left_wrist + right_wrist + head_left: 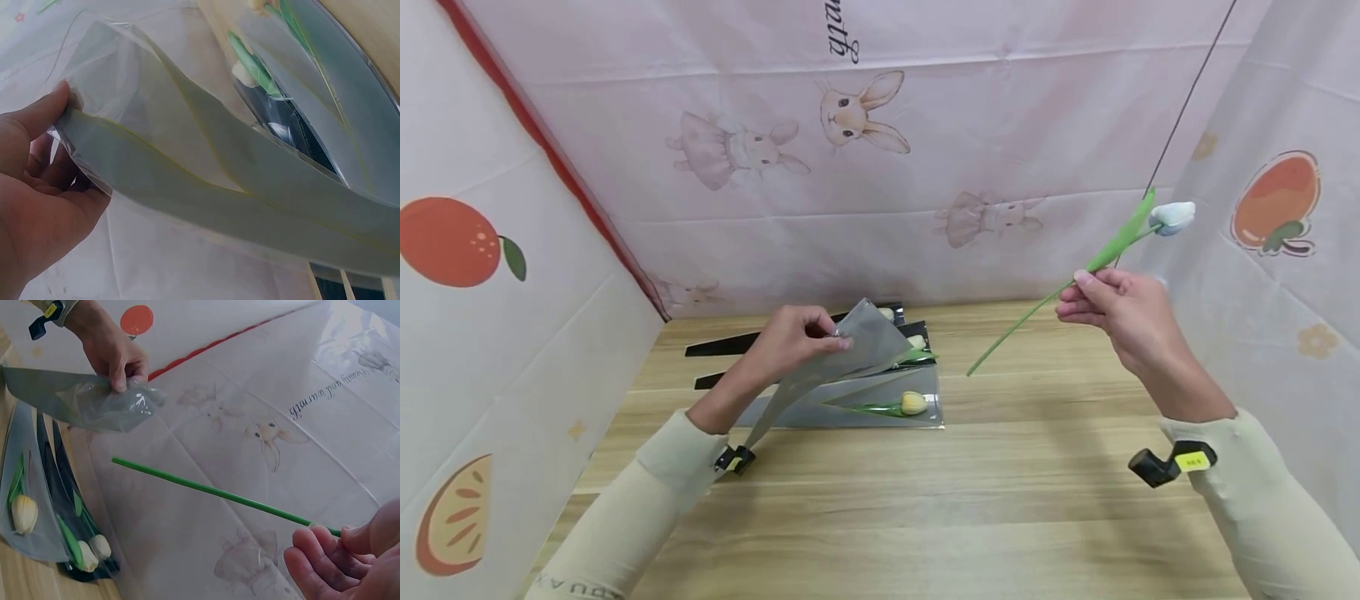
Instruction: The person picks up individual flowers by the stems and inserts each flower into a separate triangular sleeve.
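Observation:
My right hand (1123, 312) pinches the green stem of a white tulip (1172, 218) above the table's right side. The bloom points up and right, and the bare stem end slants down to the left. My left hand (793, 342) pinches the edge of a grey flower sleeve (872, 337) with a clear front, lifted off the table. In the left wrist view this sleeve (156, 150) shows yellow trim lines and no flower inside. Beneath it lies another grey sleeve (850, 417) holding a yellow tulip (913, 403).
Behind the grey sleeves, two black sleeves (722, 344) with pale tulips (100, 545) lie on the wooden table (970, 500). A printed rabbit curtain (865, 192) rises at the table's back, and fabric walls (1285, 333) stand on both sides.

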Demonstrator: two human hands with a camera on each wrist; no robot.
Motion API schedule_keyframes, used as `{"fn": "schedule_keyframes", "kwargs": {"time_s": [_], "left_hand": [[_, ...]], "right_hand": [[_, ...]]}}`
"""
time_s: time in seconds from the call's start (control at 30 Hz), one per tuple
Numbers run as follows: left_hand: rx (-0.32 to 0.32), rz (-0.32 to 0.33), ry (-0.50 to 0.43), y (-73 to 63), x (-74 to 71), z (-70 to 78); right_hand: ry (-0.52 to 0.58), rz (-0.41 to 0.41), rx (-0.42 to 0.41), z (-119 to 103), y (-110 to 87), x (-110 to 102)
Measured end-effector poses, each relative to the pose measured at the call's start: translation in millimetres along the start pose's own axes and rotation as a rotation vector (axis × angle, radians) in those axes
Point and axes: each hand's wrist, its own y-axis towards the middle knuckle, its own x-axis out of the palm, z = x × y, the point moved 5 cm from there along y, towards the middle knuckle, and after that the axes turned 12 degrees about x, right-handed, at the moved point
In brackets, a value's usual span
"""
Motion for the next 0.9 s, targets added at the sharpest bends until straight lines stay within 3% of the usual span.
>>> {"fn": "schedule_keyframes", "kwargs": {"time_s": [0.47,0.73,0.9], "left_hand": [[0.018,-0.001,-0.002,1.4,6.1,3.5],[0.015,0.011,-0.003,2.6,8.2,2.5],[0.010,0.029,-0.006,2.7,8.4,3.6]], "right_hand": [[0.137,-0.051,-0.162,-24,2.8,31],[0.184,-0.052,-0.175,-28,6.6,43],[0.156,-0.035,-0.191,-27,8.4,50]]}}
